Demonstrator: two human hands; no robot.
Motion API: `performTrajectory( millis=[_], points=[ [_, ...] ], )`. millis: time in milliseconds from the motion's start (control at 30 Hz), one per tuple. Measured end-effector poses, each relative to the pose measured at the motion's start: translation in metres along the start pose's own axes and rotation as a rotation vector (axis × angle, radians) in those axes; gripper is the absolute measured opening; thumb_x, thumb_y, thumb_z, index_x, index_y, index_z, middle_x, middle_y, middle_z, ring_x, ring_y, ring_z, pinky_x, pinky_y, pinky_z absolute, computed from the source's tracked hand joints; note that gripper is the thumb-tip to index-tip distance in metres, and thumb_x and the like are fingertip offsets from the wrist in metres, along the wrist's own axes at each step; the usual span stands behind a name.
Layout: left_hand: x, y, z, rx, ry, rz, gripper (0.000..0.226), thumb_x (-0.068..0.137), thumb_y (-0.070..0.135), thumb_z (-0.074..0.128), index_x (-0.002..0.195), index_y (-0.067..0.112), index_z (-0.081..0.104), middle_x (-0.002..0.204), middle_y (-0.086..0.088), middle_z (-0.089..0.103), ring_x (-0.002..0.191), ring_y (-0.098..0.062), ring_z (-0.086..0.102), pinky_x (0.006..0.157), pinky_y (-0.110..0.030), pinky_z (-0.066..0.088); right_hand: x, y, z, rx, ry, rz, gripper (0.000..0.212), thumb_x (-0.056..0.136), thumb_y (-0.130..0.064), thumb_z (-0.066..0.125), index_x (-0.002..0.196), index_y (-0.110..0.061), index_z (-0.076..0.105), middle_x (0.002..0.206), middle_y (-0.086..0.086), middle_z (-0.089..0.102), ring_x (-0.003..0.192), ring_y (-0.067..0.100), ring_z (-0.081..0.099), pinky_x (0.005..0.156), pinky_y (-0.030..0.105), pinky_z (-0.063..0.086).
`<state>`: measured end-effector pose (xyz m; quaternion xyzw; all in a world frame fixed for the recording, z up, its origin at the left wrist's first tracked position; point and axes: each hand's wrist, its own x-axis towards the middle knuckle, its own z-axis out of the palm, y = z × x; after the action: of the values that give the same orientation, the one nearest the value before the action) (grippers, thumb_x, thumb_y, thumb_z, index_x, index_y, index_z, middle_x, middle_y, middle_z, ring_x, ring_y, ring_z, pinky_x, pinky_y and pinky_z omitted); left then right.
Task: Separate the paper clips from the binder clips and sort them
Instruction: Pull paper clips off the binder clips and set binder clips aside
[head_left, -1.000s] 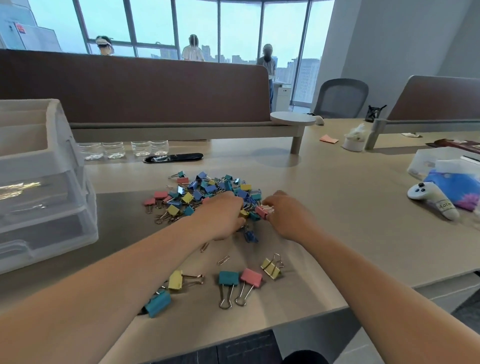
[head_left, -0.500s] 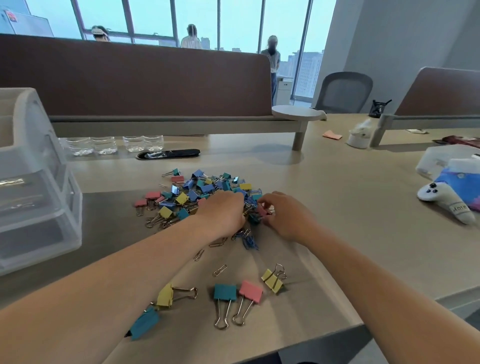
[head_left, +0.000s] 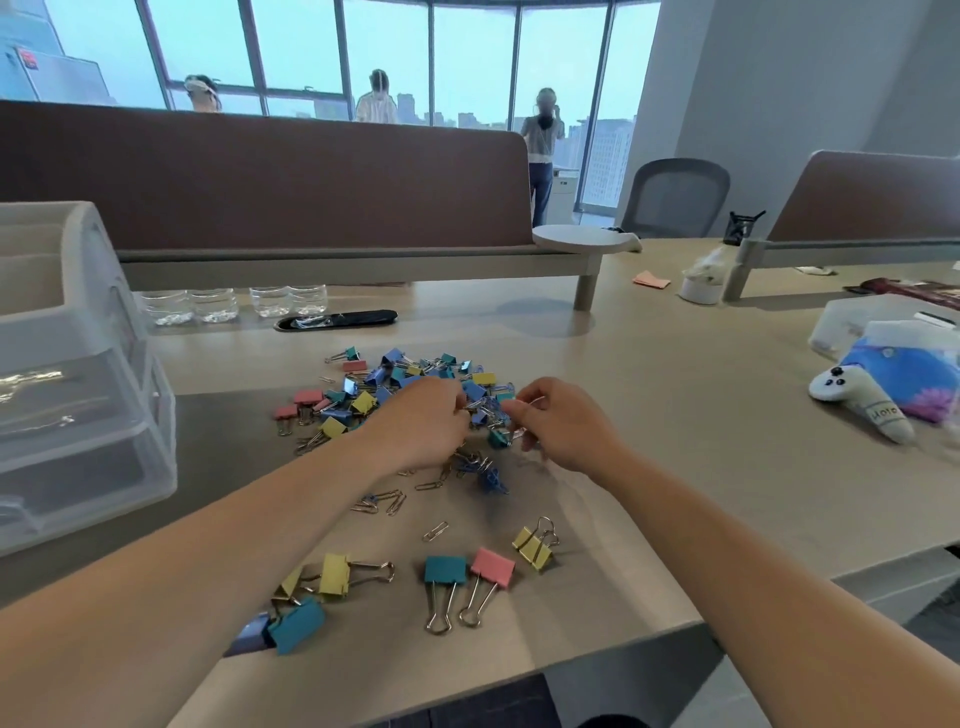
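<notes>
Mixed clip pile (head_left: 387, 371) lies mid-table, toward the far edge. Left hand (head_left: 421, 426) rests in it, fingers curled; its grasp cannot be determined. Right hand (head_left: 563, 428) pinches a wire clip (head_left: 531, 402), type unclear. Loose paper clips (head_left: 384, 501) lie nearer; separated binder clips (head_left: 444, 569) line the near edge of the table (head_left: 675, 415). Clear drawer unit (head_left: 78, 389) stands at the left edge

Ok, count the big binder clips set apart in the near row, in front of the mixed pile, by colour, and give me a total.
Yellow binder clips: 3
Teal binder clips: 2
Pink binder clip: 1
Blue binder clip, half hidden: 1
Total: 7
</notes>
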<state>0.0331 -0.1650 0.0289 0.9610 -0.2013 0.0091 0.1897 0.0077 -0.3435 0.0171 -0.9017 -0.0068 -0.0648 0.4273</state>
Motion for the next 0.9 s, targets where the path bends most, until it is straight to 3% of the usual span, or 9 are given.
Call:
performTrajectory(
  millis=[100, 233, 300, 433, 533, 600, 733, 900],
  points=[
    [-0.011, 0.005, -0.004, -0.055, 0.004, 0.02, 0.029, 0.098, 0.027, 0.047, 0.118, 0.013, 0.063, 0.1, -0.001, 0.066, 0.078, -0.011, 0.061, 0.074, -0.03, 0.053, -0.007, -0.001, -0.004, -0.068, -0.006, 0.023, 0.029, 0.094, -0.04, 0.062, 0.088, -0.012, 0.065, 0.073, 0.002, 0.073, 0.052, 0.011, 0.056, 0.065, 0.034, 0.05],
    [-0.026, 0.018, -0.002, -0.06, -0.034, 0.081, 0.023, 0.093, 0.028, 0.057, 0.111, 0.016, 0.066, 0.094, 0.002, 0.063, 0.081, -0.012, 0.06, 0.082, -0.036, 0.053, -0.022, 0.0, -0.014, -0.269, -0.073, 0.053, 0.03, 0.084, -0.046, 0.072, 0.088, -0.018, 0.063, 0.076, -0.001, 0.066, 0.063, 0.01, 0.056, 0.057, 0.026, 0.042],
    [-0.033, 0.025, 0.001, -0.036, -0.065, 0.113, 0.019, 0.092, 0.027, 0.06, 0.107, 0.017, 0.065, 0.093, 0.003, 0.059, 0.081, -0.013, 0.057, 0.08, -0.032, 0.051, -0.032, 0.002, -0.02, -0.316, -0.134, 0.056, 0.029, 0.082, -0.044, 0.075, 0.091, -0.019, 0.063, 0.075, -0.004, 0.062, 0.067, 0.012, 0.056, 0.056, 0.025, 0.04],
    [-0.043, 0.04, 0.008, 0.022, -0.138, 0.147, 0.031, 0.093, 0.031, 0.06, 0.122, 0.018, 0.061, 0.114, 0.001, 0.054, 0.096, -0.013, 0.054, 0.085, -0.025, 0.045, -0.049, 0.003, -0.031, -0.437, -0.24, 0.043, 0.03, 0.089, -0.039, 0.069, 0.106, -0.014, 0.069, 0.088, -0.002, 0.061, 0.075, 0.012, 0.052, 0.054, 0.019, 0.034],
    [-0.048, 0.049, 0.017, 0.062, -0.159, 0.177, 0.036, 0.094, 0.028, 0.059, 0.128, 0.018, 0.059, 0.123, -0.001, 0.056, 0.095, -0.009, 0.049, 0.089, -0.023, 0.043, -0.057, 0.005, -0.035, -0.468, -0.277, 0.082, 0.029, 0.092, -0.037, 0.065, 0.104, -0.012, 0.074, 0.095, 0.004, 0.072, 0.073, 0.012, 0.055, 0.058, 0.023, 0.038],
    [-0.05, 0.052, 0.022, 0.075, -0.181, 0.186, 0.037, 0.095, 0.03, 0.059, 0.13, 0.019, 0.059, 0.124, -0.001, 0.056, 0.094, -0.009, 0.049, 0.087, -0.022, 0.043, -0.061, 0.008, -0.037, -0.475, -0.283, 0.094, 0.031, 0.097, -0.035, 0.057, 0.101, -0.012, 0.077, 0.088, 0.005, 0.071, 0.068, 0.012, 0.056, 0.057, 0.024, 0.039],
    [-0.053, 0.055, 0.026, 0.098, -0.213, 0.194, 0.032, 0.098, 0.031, 0.052, 0.126, 0.02, 0.062, 0.123, 0.002, 0.059, 0.096, -0.009, 0.052, 0.09, -0.026, 0.047, -0.067, 0.012, -0.041, -0.485, -0.249, 0.098, 0.028, 0.099, -0.016, 0.05, 0.107, -0.005, 0.074, 0.107, 0.012, 0.072, 0.097, 0.025, 0.064, 0.068, 0.023, 0.04],
    [-0.055, 0.055, 0.027, 0.117, -0.22, 0.2, 0.031, 0.102, 0.021, 0.044, 0.128, 0.024, 0.061, 0.127, 0.005, 0.057, 0.112, -0.011, 0.054, 0.097, -0.031, 0.047, -0.07, 0.013, -0.038, -0.498, -0.222, 0.101, 0.03, 0.096, -0.011, 0.048, 0.115, -0.013, 0.071, 0.119, 0.004, 0.068, 0.105, 0.021, 0.061, 0.075, 0.022, 0.041]
  ],
)
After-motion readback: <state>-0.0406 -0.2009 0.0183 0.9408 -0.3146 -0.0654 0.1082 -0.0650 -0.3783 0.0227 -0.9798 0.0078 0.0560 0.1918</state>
